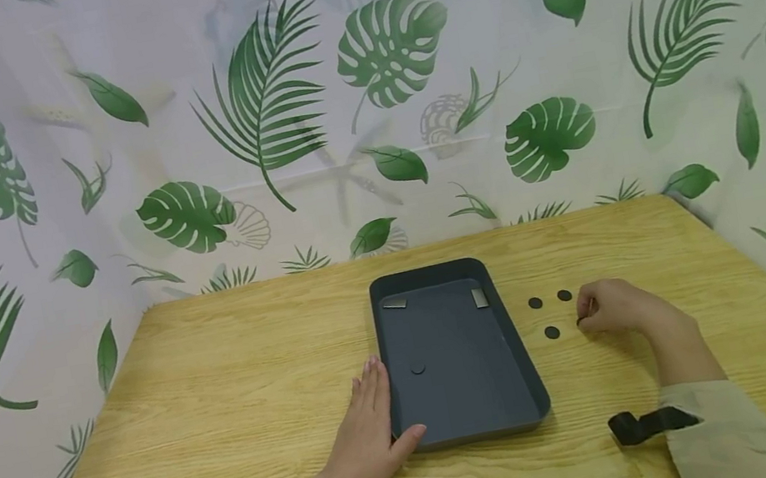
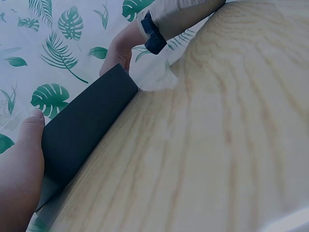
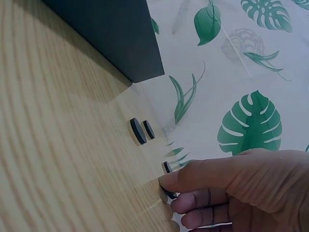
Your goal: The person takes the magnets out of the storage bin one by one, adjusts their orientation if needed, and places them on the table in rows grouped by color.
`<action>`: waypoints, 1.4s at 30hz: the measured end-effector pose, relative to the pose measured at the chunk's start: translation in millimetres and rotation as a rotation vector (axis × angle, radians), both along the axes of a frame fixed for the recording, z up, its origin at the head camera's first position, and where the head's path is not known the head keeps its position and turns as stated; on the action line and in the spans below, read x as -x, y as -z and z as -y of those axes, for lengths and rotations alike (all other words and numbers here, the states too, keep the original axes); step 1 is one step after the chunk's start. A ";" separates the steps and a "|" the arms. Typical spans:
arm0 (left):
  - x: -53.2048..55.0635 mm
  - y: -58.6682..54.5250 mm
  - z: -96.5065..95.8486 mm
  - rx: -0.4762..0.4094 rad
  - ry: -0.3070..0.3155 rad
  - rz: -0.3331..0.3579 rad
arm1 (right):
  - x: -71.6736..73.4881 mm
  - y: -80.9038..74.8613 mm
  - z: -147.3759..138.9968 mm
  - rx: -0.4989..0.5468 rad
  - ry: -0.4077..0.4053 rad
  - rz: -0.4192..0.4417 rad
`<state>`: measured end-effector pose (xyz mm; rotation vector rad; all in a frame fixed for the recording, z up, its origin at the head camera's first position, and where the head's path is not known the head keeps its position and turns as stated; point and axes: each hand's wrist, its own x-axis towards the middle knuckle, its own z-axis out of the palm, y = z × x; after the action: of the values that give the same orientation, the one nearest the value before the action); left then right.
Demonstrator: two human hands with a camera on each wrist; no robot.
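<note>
A dark grey rectangular tray lies on the wooden table. My left hand rests along its left side with straight fingers, the thumb at the near corner of the rim. To the right of the tray, my right hand pinches a small black disc between thumb and fingers, low over the table; the fingers hide most of it. Three more black discs lie nearby: one nearer the tray, another farther back, and a third toward the front.
Inside the tray are a dark disc and two shiny rectangular pieces, one at the back left and one by the right wall. A leaf-patterned cloth hangs behind the table. A black strap circles the right sleeve.
</note>
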<state>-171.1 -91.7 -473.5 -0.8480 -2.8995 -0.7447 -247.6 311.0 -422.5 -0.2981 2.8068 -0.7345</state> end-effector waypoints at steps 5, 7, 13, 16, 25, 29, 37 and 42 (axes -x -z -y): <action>0.1 0.0 0.0 0.000 -0.002 -0.001 | -0.3 -1.2 0.8 -0.006 0.011 0.022; 0.2 0.2 0.0 -0.004 -0.002 -0.003 | 0.2 -1.8 0.0 -0.019 0.008 0.014; 0.6 1.0 0.0 -0.013 -0.002 -0.004 | 2.0 -3.9 -1.3 -0.030 0.028 -0.009; 0.8 1.3 0.0 -0.009 -0.003 -0.007 | 2.3 -6.0 -0.6 -0.011 0.027 -0.036; 0.8 0.9 0.0 -0.004 -0.004 -0.015 | 1.8 -18.9 9.2 0.035 -0.008 -0.101; 0.7 0.0 0.1 -0.007 0.000 -0.018 | -0.7 -26.7 16.3 0.044 -0.017 -0.127; 0.7 -0.7 0.5 -0.007 0.003 -0.017 | -7.1 -39.1 31.1 0.085 -0.053 -0.170; 0.4 -0.8 0.9 -0.010 0.003 -0.022 | -11.3 -44.0 43.0 0.190 -0.056 -0.171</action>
<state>-171.5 -92.6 -472.7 -0.8542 -2.8736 -0.7445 -236.3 268.0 -378.6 -0.4928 2.8759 -1.0097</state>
